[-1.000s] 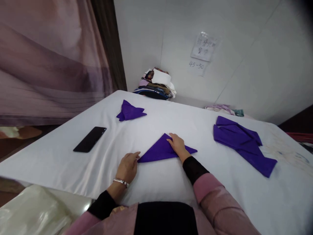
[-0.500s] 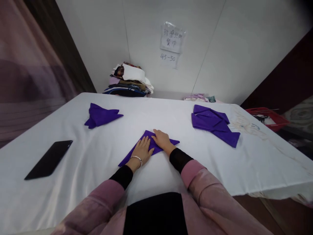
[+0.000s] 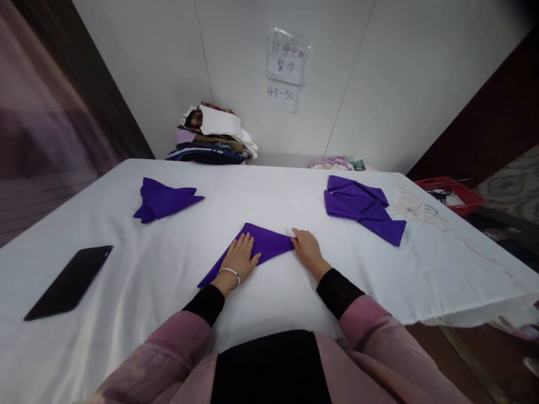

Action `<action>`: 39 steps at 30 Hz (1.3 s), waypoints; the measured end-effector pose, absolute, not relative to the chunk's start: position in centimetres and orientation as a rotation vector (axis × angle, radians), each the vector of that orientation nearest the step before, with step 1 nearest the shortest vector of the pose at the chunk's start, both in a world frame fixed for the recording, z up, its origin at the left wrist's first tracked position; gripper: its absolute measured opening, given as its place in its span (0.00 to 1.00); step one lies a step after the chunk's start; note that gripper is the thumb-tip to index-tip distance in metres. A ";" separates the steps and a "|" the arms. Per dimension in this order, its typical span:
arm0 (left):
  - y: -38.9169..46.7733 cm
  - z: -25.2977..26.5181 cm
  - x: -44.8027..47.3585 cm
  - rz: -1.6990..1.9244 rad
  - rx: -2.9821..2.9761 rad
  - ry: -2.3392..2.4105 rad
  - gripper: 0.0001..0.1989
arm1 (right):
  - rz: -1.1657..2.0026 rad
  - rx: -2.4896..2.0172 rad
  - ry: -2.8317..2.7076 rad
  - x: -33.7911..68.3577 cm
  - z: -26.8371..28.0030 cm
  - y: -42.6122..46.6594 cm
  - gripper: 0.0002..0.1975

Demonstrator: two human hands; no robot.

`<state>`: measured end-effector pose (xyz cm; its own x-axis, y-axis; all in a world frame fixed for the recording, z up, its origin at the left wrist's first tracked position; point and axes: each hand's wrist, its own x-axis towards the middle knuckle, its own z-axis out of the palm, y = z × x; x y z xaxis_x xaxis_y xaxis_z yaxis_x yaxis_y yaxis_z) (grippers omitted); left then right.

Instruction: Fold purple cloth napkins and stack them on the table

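A purple cloth napkin (image 3: 267, 244), folded into a flat triangle, lies on the white tablecloth (image 3: 269, 303) in front of me. Flat on its left part rests my left hand (image 3: 240, 255), fingers stretched out, a bracelet at the wrist. At the right corner, my right hand (image 3: 308, 247) pinches the napkin's tip between thumb and fingers. Farther off on the left sits a purple napkin folded into points (image 3: 166, 200). To the right lie several folded purple napkins (image 3: 357, 202), partly overlapping.
A black tablet (image 3: 69, 281) lies on the table at left. Behind the table's far edge is a pile of folded clothes (image 3: 214, 134) against the wall. Handwritten paper signs (image 3: 286, 59) hang on the wall. A red basket (image 3: 467, 199) stands beyond the right edge.
My right hand has slid right from the napkin's middle to its right corner. My left hand stays flat on the left part. The whole view has shifted slightly.
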<state>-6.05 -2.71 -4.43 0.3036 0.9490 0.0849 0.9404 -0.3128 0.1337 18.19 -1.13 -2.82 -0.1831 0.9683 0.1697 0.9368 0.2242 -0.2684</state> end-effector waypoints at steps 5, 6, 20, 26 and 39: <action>-2.8 -4.2 -5.9 0.185 2.476 1.814 0.31 | 0.154 -1.818 -2.049 19.5 -3.1 -1.8 0.17; -2.8 -4.2 -5.9 0.191 2.475 1.813 0.32 | 0.156 -1.822 -2.035 19.8 -3.2 -1.9 0.17; -2.7 -4.8 -6.2 0.273 2.513 1.784 0.30 | 0.196 -1.236 -2.343 11.9 -1.3 -2.5 0.23; -2.6 -4.9 -6.3 0.228 2.531 1.779 0.29 | 0.347 -1.289 -2.541 8.9 -2.3 -0.9 0.35; -3.1 -5.1 -5.9 0.278 2.443 1.814 0.31 | 0.144 -1.632 -2.486 16.8 -2.6 -1.0 0.34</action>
